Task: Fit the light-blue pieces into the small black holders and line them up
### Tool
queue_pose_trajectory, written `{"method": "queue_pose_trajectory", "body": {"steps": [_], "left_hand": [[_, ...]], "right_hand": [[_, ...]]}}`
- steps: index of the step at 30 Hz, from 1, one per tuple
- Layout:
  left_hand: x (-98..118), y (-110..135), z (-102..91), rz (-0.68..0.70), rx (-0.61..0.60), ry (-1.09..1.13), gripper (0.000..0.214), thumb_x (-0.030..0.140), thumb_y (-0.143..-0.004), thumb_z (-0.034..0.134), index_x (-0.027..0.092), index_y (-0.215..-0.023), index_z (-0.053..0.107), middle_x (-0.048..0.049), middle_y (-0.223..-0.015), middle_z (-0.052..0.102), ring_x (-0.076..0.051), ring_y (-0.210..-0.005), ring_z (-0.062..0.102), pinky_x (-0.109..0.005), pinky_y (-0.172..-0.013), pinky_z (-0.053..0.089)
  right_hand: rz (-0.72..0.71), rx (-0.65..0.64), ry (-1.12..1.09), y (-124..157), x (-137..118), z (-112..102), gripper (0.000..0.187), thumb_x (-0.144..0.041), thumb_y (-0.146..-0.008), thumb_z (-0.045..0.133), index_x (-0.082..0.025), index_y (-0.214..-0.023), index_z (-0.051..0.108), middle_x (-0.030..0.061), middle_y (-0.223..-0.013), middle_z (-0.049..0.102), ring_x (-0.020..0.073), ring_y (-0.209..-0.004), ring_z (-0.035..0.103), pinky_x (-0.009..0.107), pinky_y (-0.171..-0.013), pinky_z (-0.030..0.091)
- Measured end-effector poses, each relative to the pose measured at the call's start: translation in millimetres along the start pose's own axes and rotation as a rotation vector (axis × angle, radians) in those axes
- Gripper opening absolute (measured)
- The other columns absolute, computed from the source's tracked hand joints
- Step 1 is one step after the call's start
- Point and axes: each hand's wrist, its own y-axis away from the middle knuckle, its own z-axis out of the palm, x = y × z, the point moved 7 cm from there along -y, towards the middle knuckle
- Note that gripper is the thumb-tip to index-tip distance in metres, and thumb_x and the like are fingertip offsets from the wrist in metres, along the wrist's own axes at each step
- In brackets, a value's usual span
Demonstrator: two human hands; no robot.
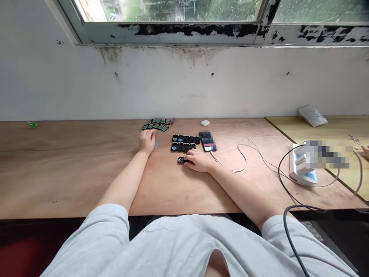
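The right hand (198, 160) lies on the table (72, 165) with its fingers closed on the right end of one single black holder (180, 160), which sticks out to the left of the fingertips. Just beyond it stand two rows of black holders (184, 143), some showing blue inserts; the number per row is too small to tell. The left hand (147, 141) rests palm down, fingers loosely bent, and I cannot tell whether it holds anything. A few blue chips (156, 145) lie just right of it. Two rows of green chips (157, 124), roughly ten, lie beyond it. One phone (208, 142) lies right of the rows
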Motion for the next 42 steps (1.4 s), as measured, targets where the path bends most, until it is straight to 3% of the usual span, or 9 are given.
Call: {"method": "queue_pose_trajectory", "body": {"steps": [3,6,10,15,22,29,34,42], "left_hand": [[21,13,-10.7,-0.009,0.132,0.113,0.028,0.022,-0.097,0.051,0.019,-0.116,0.071,-0.0135,-0.112,0.065,-0.024,-0.105,0.065,-0.038,-0.096,0.052],[45,34,-8.2,-0.119,0.126,0.275,0.018,0.026,-0.095,0.056,0.02,-0.104,0.07,-0.0093,-0.102,0.069,-0.02,-0.088,0.068,-0.035,-0.084,0.056],[85,69,10.4,-0.263,-0.113,0.557,0.014,0.034,-0.093,0.063,0.022,-0.098,0.064,-0.0019,-0.084,0.071,-0.018,-0.078,0.07,-0.031,-0.076,0.057],[130,86,24.0,-0.094,-0.346,0.511,0.013,0.031,-0.092,0.063,0.021,-0.087,0.067,-0.0042,-0.094,0.07,-0.019,-0.085,0.065,-0.034,-0.081,0.055],[132,79,43.2,-0.042,-0.448,0.389,0.016,0.029,-0.09,0.067,0.02,-0.077,0.068,-0.0057,-0.091,0.068,-0.023,-0.095,0.061,-0.04,-0.088,0.053],[139,83,44.7,-0.033,-0.455,0.34,0.017,0.026,-0.091,0.067,0.021,-0.075,0.066,-0.0054,-0.084,0.065,-0.024,-0.09,0.062,-0.041,-0.087,0.053],[142,85,42.3,-0.056,-0.428,0.279,0.009,0.023,-0.091,0.065,0.021,-0.083,0.063,-0.0075,-0.096,0.064,-0.026,-0.096,0.061,-0.043,-0.089,0.053],[156,93,41.8,-0.043,-0.438,-0.01,0.007,0.025,-0.097,0.056,0.021,-0.093,0.06,-0.0159,-0.109,0.058,-0.035,-0.107,0.056,-0.052,-0.091,0.049]], "right_hand": [[-0.001,-0.008,0.01,0,1,1,0.019,-0.032,-0.099,0.065,-0.019,-0.109,0.074,0.0113,-0.106,0.068,0.0245,-0.098,0.06,0.037,-0.088,0.048],[0.007,-0.015,0.008,0,2,0,0.02,-0.031,-0.098,0.066,-0.018,-0.111,0.073,0.011,-0.106,0.068,0.0239,-0.097,0.061,0.036,-0.086,0.048],[0.011,-0.01,-0.014,1,2,0,0.019,-0.031,-0.098,0.066,-0.019,-0.111,0.073,0.0104,-0.106,0.067,0.0229,-0.095,0.061,0.035,-0.085,0.048],[0.019,-0.007,-0.015,1,3,1,0.019,-0.029,-0.096,0.067,-0.017,-0.109,0.074,0.0107,-0.103,0.066,0.0233,-0.093,0.06,0.035,-0.084,0.047],[0.029,-0.019,-0.053,-1,3,-1,0.019,-0.027,-0.096,0.066,-0.018,-0.111,0.073,0.0096,-0.102,0.066,0.0228,-0.092,0.061,0.034,-0.082,0.048],[0.048,-0.012,-0.09,-1,4,-2,0.018,-0.025,-0.094,0.067,-0.019,-0.11,0.073,0.0092,-0.102,0.067,0.0229,-0.093,0.061,0.035,-0.083,0.047],[0.051,-0.025,-0.082,-2,3,-4,0.013,-0.025,-0.094,0.068,-0.016,-0.103,0.072,0.0092,-0.1,0.067,0.0219,-0.091,0.061,0.032,-0.08,0.047],[0.053,-0.015,-0.072,-2,7,1,0.011,-0.023,-0.091,0.07,-0.017,-0.1,0.071,0.008,-0.097,0.066,0.0216,-0.089,0.059,0.033,-0.081,0.047]]}}
